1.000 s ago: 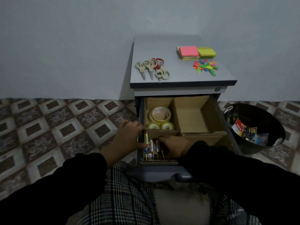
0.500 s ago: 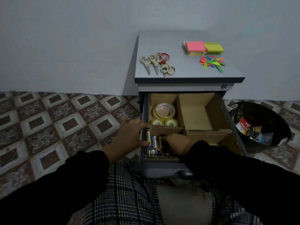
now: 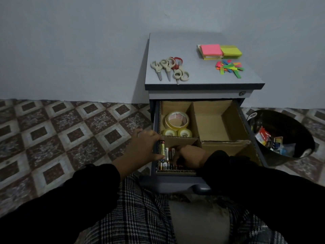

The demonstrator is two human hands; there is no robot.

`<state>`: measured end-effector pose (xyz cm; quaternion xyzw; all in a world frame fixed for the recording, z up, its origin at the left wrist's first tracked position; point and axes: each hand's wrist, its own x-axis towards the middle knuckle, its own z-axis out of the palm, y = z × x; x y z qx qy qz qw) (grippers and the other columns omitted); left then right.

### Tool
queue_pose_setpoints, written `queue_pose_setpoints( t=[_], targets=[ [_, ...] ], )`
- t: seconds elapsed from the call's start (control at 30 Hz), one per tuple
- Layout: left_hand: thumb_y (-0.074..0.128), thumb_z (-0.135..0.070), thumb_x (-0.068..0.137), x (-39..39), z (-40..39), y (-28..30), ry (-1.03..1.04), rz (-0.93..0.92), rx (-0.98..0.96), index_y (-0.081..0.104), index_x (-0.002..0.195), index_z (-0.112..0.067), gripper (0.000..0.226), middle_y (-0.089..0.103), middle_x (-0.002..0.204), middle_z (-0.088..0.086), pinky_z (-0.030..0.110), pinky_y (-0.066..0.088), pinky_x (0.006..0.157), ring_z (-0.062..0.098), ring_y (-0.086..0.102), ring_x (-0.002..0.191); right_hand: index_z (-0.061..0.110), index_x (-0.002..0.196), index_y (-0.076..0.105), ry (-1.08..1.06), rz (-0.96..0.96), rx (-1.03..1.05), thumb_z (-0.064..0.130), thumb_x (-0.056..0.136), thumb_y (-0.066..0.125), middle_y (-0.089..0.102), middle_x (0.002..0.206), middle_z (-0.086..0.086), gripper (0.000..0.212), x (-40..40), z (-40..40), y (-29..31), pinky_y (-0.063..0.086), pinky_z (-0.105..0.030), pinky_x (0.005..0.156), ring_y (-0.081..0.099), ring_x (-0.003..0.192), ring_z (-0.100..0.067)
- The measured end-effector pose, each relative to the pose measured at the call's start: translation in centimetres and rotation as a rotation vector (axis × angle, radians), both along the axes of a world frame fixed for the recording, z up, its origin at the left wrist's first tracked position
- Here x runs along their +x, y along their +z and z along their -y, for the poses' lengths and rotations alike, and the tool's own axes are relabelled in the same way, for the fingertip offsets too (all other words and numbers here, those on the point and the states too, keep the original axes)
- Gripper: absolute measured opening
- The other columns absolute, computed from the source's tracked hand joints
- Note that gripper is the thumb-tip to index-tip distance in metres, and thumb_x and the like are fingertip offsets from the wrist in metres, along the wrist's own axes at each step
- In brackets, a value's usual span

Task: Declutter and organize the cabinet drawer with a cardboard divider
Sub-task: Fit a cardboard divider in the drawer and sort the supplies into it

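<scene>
- Since a second ago both hands have stayed in the front-left compartment of the drawer, with only small shifts among the batteries; the view itself has tilted a little.
- The left hand (image 3: 146, 147) reaches over the drawer's left wall and pinches a yellow battery (image 3: 162, 149) between thumb and fingers, at the left edge of that compartment.
- The right hand (image 3: 190, 155) is down in the same compartment, fingers curled among the other batteries (image 3: 167, 162); whether it grips one I cannot tell.
- The open drawer (image 3: 175, 180) is lined with a cardboard divider (image 3: 195, 118) that splits it into compartments.
- The back-left compartment holds a large roll of tape (image 3: 177, 119) with two small tape rolls (image 3: 176, 133) in front of it, touching.
- The back-right compartment (image 3: 211, 125) shows bare cardboard.
- On the cabinet's worktop (image 3: 193, 73) lie several scissors (image 3: 169, 69) on the left, sticky note pads (image 3: 219, 51) at the back right and a heap of coloured tabs (image 3: 229, 67) just in front of them.
- A dark bin (image 3: 284, 134) with scraps stands on the tiled floor (image 3: 70, 134), right of the cabinet.
- Dark sleeves and checked trousers fill the foreground.
</scene>
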<state>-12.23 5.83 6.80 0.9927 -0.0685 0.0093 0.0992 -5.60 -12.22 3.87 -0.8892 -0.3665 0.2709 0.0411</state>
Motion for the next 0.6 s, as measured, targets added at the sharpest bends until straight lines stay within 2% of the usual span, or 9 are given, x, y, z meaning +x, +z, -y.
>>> queue_pose_setpoints(
  t=[0.1, 0.2, 0.3, 0.37, 0.43, 0.5, 0.6],
  targets=[
    [0.068, -0.054, 0.074, 0.2, 0.7, 0.0, -0.017, -0.014, 0.03, 0.049, 0.13, -0.032, 0.063, 0.053, 0.128, -0.008, 0.032, 0.012, 0.105, 0.012, 0.041, 0.123, 0.011, 0.106, 0.066, -0.049, 0.028, 0.204, 0.007, 0.088, 0.056, 0.06, 0.116, -0.003, 0.021, 0.0, 1.2, 2.0, 0.043, -0.027, 0.095, 0.057, 0.107, -0.019],
    [0.065, -0.054, 0.076, 0.4, 1.7, 0.1, -0.067, -0.002, 0.076, 0.046, 0.132, -0.032, 0.063, 0.055, 0.126, -0.008, 0.03, 0.017, 0.098, 0.014, 0.043, 0.12, 0.012, 0.106, 0.064, -0.112, 0.139, 0.371, 0.011, 0.088, 0.057, 0.058, 0.114, -0.006, 0.019, 0.4, 3.0, 3.5, 0.044, -0.033, 0.094, 0.055, 0.106, -0.02],
    [0.061, -0.054, 0.08, 0.8, 3.0, 0.1, -0.153, -0.011, 0.19, 0.044, 0.133, -0.023, 0.064, 0.051, 0.131, -0.003, 0.032, 0.022, 0.098, 0.017, 0.042, 0.121, 0.009, 0.108, 0.063, -0.209, 0.253, 0.478, 0.014, 0.088, 0.059, 0.057, 0.112, -0.008, 0.021, 1.5, 4.4, 3.7, 0.039, -0.024, 0.088, 0.05, 0.104, -0.019],
    [0.063, -0.051, 0.081, 1.2, 3.9, -0.1, -0.189, -0.084, 0.201, 0.047, 0.129, -0.017, 0.062, 0.051, 0.13, 0.002, 0.032, 0.031, 0.097, 0.019, 0.044, 0.119, 0.008, 0.113, 0.06, -0.233, 0.314, 0.502, 0.02, 0.087, 0.063, 0.056, 0.112, -0.01, 0.029, 2.4, 4.9, 3.5, 0.034, -0.022, 0.084, 0.05, 0.105, -0.022],
    [0.069, -0.045, 0.078, 1.5, 4.6, -0.5, -0.186, -0.188, 0.105, 0.049, 0.127, -0.013, 0.062, 0.052, 0.126, 0.005, 0.032, 0.04, 0.091, 0.02, 0.048, 0.113, 0.01, 0.119, 0.056, -0.252, 0.301, 0.485, 0.029, 0.084, 0.066, 0.053, 0.119, -0.01, 0.041, 3.0, 5.1, 3.3, 0.035, -0.026, 0.089, 0.047, 0.111, -0.022],
    [0.072, -0.04, 0.078, 1.8, 5.2, -0.8, -0.171, -0.268, 0.012, 0.048, 0.126, -0.011, 0.061, 0.053, 0.122, 0.007, 0.03, 0.042, 0.084, 0.022, 0.052, 0.108, 0.012, 0.124, 0.053, -0.245, 0.272, 0.467, 0.036, 0.082, 0.068, 0.049, 0.126, -0.009, 0.051, 3.3, 5.2, 2.7, 0.036, -0.03, 0.096, 0.044, 0.117, -0.022],
    [0.067, -0.031, 0.085, 2.2, 5.8, -1.3, -0.185, -0.366, 0.051, 0.049, 0.124, -0.006, 0.05, 0.054, 0.122, 0.01, 0.029, 0.041, 0.082, 0.027, 0.054, 0.109, 0.014, 0.127, 0.051, -0.212, 0.297, 0.429, 0.04, 0.083, 0.065, 0.046, 0.134, -0.008, 0.053, 3.5, 5.4, 2.1, 0.034, -0.035, 0.103, 0.039, 0.125, -0.023]
  ],
)
